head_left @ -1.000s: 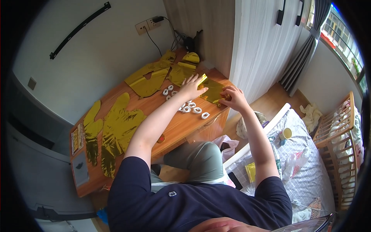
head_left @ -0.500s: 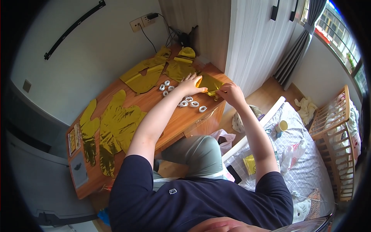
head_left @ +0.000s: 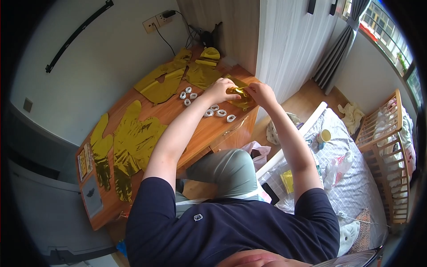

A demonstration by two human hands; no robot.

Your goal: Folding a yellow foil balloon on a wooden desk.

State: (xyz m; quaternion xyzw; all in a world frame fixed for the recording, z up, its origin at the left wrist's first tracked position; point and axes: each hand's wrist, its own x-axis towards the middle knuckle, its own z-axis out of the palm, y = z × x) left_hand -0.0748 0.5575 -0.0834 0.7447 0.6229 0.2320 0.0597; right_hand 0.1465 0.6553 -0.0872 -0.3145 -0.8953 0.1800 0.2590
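Note:
At the far right of the wooden table, a flat gold foil balloon (head_left: 242,103) is between my hands, its upper part raised and crumpled. My left hand (head_left: 219,91) has its fingers and thumb curled on the foil's left side. Pinching the upper right of the same piece is my right hand (head_left: 261,94), its fingertips partly hidden. Several small white ribbon coils (head_left: 221,113) lie near my left wrist. More limp gold foil balloons are spread out: a large one (head_left: 138,133) and a narrow one (head_left: 102,144) at the left, others (head_left: 162,84) towards the wall.
The wooden table (head_left: 195,149) stands against a wall with a plugged socket (head_left: 155,22) and a tall cabinet (head_left: 284,49). A card (head_left: 84,160) and a grey sheet (head_left: 91,199) lie at its left end. To my right is a bed (head_left: 351,173) holding a cup (head_left: 325,135) and phone (head_left: 269,193).
My hands have come closer together, with the foil lifted and bunched between them. My left fingers, spread over the foil before, now curl on it. The whole view has shifted slightly.

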